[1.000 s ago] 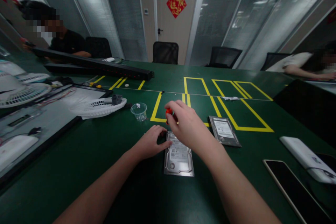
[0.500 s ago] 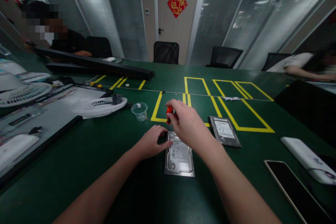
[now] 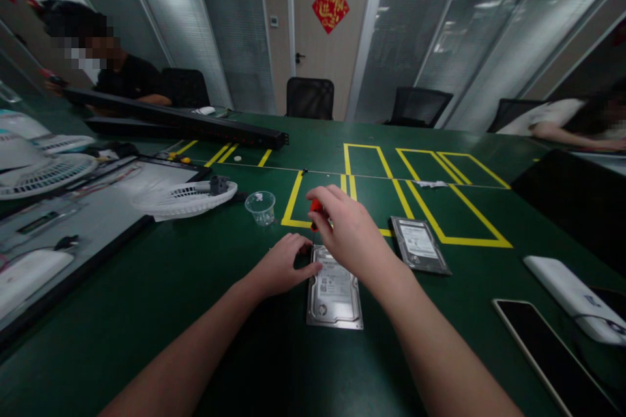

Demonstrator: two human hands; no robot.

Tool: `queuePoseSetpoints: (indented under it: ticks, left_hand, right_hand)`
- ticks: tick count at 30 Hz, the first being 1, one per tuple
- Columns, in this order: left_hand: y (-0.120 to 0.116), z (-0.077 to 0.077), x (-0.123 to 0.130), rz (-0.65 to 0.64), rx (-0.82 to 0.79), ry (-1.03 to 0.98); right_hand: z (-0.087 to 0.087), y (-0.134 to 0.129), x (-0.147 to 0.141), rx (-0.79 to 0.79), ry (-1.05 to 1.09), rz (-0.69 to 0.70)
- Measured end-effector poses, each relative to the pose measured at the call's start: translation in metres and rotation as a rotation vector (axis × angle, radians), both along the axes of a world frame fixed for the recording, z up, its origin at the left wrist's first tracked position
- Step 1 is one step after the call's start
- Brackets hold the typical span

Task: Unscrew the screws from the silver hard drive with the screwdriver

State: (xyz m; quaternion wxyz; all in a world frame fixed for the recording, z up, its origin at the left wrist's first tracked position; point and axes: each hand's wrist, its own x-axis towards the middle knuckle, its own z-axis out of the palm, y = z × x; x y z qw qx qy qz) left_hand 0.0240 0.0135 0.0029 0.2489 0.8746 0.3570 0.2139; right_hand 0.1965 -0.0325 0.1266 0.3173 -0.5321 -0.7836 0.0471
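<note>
A silver hard drive (image 3: 335, 293) with a white label lies flat on the green table in front of me. My right hand (image 3: 345, 221) is closed round the red handle of a small screwdriver (image 3: 315, 207), held upright over the drive's far left corner, its shaft pointing down. Against the drive's left edge rests my left hand (image 3: 283, 265), thumb on the label; its fingertips by the corner are partly hidden, so any small thing there cannot be made out. A second hard drive (image 3: 419, 244) lies to the right.
Beyond my left hand stands a clear plastic cup (image 3: 261, 207). White fan parts (image 3: 183, 201) and a large panel (image 3: 112, 208) are at left. A phone (image 3: 552, 352) and white device (image 3: 574, 296) lie at right. People sit at both far sides.
My right hand has turned slightly around the screwdriver, covering more of the red handle. The person at the far left has shifted a little. The drive and my left hand stay in place.
</note>
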Motion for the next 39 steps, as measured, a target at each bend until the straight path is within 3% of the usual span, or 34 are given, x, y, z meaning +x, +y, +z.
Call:
queuePoseSetpoints:
  ticks: [17,21,27,31,39]
  left_hand:
    - [0.001,-0.002,0.0,0.0,0.01,-0.008]
    - [0.001,-0.003,-0.001,-0.004,0.008,0.005]
    - [0.001,-0.003,0.0,-0.001,0.026,0.011]
    - [-0.001,0.0,0.0,-0.001,0.019,0.007]
    - [0.001,-0.004,-0.001,-0.018,0.041,-0.002]
  right_hand:
    - [-0.013,0.01,-0.002,0.01,0.182,0.019]
    - [-0.02,0.016,0.0,-0.008,0.362,0.021]
    - [-0.035,0.029,-0.007,-0.224,0.8,0.186]
    - [-0.042,0.037,-0.016,-0.275,0.962,0.143]
    - [-0.047,0.048,-0.019,-0.308,1.134,0.217]
